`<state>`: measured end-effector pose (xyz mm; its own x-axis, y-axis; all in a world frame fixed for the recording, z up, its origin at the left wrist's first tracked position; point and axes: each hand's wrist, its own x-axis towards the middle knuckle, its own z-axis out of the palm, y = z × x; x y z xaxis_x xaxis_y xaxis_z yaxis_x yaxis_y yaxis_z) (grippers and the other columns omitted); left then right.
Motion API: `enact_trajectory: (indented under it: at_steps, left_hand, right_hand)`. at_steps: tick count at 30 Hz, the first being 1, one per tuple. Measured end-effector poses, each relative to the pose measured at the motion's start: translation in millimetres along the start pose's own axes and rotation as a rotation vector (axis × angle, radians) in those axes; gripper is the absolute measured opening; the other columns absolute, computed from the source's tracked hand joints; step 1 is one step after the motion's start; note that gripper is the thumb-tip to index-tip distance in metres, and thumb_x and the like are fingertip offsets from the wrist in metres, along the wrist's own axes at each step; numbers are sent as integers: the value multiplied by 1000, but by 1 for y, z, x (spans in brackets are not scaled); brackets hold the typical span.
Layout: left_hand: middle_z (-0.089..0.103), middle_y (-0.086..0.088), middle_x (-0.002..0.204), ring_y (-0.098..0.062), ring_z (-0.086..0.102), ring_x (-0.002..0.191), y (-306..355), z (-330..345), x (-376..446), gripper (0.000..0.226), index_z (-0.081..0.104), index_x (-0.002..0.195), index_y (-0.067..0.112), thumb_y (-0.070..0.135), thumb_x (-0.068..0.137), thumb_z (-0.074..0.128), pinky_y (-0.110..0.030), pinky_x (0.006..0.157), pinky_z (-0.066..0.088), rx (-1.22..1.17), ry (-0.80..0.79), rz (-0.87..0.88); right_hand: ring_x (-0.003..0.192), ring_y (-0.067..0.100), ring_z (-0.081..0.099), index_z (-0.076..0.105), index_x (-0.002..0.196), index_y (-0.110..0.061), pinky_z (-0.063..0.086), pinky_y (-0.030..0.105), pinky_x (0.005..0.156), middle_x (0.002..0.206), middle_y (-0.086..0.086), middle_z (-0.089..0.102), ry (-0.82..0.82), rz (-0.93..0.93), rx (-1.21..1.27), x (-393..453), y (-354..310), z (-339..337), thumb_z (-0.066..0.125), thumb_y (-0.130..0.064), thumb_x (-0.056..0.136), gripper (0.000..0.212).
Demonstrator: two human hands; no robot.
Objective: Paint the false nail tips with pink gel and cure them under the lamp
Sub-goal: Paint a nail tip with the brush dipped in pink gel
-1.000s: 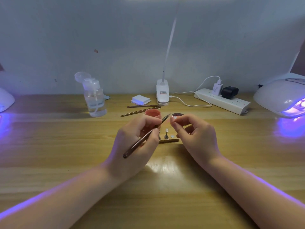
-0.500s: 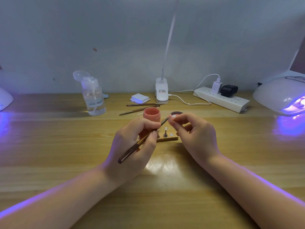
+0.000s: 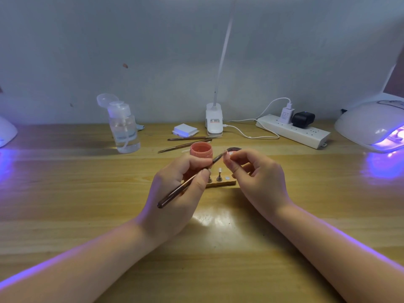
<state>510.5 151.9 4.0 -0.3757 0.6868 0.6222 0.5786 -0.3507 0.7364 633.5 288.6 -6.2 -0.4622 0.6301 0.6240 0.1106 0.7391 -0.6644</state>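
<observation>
The left hand (image 3: 175, 193) pinches a slim dark metallic nail brush (image 3: 188, 182) between thumb and curled fingers (image 3: 204, 174), the handle slanting down toward the near left and the bristle end reaching up to the right. That tip meets a small pale false nail tip (image 3: 229, 153), which the right hand (image 3: 260, 180) pinches between thumb and forefinger, its other fingers loosely curled beneath. Both hands hover over the middle of the light wooden tabletop (image 3: 65, 193).

Just behind the left hand stands an open round jar of pink gel (image 3: 201, 150), partly hidden by the knuckles. Its dark round lid (image 3: 234, 149) lies to the right of it, behind the right fingertips. Between the hands sits a small wooden holder block (image 3: 223, 183) with short metal stands; one stand (image 3: 219, 174) carries a whitish tip.

Farther back lie two more thin brushes (image 3: 185, 142), a white stack of wipes (image 3: 185, 130), a clear pump bottle (image 3: 124, 130) with its cap flipped open at the left, a white clip lamp base (image 3: 214, 122), and a white power strip (image 3: 293, 133) with a white charger and a black plug. At the far right a white domed curing lamp (image 3: 369, 125) glows violet onto the wood.
</observation>
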Motion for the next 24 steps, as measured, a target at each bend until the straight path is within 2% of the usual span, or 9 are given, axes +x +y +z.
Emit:
enact_trajectory:
  at_steps: [4,8,10,12,15,19,24]
  left_hand:
    - [65,3,81,-21,62,78,1,-3,-1,21,65,90,15,29,83,51,-42,68,52,-27,-11,49]
    - [69,10,91,-12,65,89,1,-2,1,17,64,98,24,31,87,53,-24,73,51,-54,24,22]
    - [71,4,93,-17,67,90,0,-1,0,17,65,100,22,30,87,57,-34,75,54,-58,12,-5]
    - [70,3,86,-21,66,84,0,-1,0,21,67,95,17,31,84,55,-45,74,54,-60,-12,1]
    - [66,3,78,-19,64,77,0,-3,-1,22,66,88,12,28,82,51,-44,69,54,-76,3,41]
    - [70,9,86,-10,65,84,0,0,1,12,66,96,17,20,89,56,-24,72,50,-81,42,-7]
    - [67,1,80,-19,64,78,0,-2,-1,22,65,89,14,30,83,52,-39,71,53,-70,3,3]
  right_hand:
    - [66,13,64,73,94,-17,53,45,62,78,-10,69,1,7,-8,0,1,0,68,-29,87,15]
    - [65,12,64,73,93,-18,53,44,61,77,-12,69,10,7,5,0,0,0,67,-33,87,17]
    - [66,12,64,73,94,-18,54,44,61,78,-11,69,3,-2,2,0,1,0,68,-30,87,15]
    - [67,12,64,73,95,-19,54,44,62,80,-11,69,2,-1,4,0,1,0,68,-28,87,13]
    - [67,12,65,73,95,-19,54,45,62,79,-10,70,12,7,16,0,2,1,69,-28,86,13]
    - [67,14,65,74,93,-18,54,46,63,79,-8,71,28,-5,37,-1,1,1,70,-27,85,12]
    - [68,15,65,74,95,-16,53,48,63,78,-6,71,12,3,42,0,0,0,70,-26,86,14]
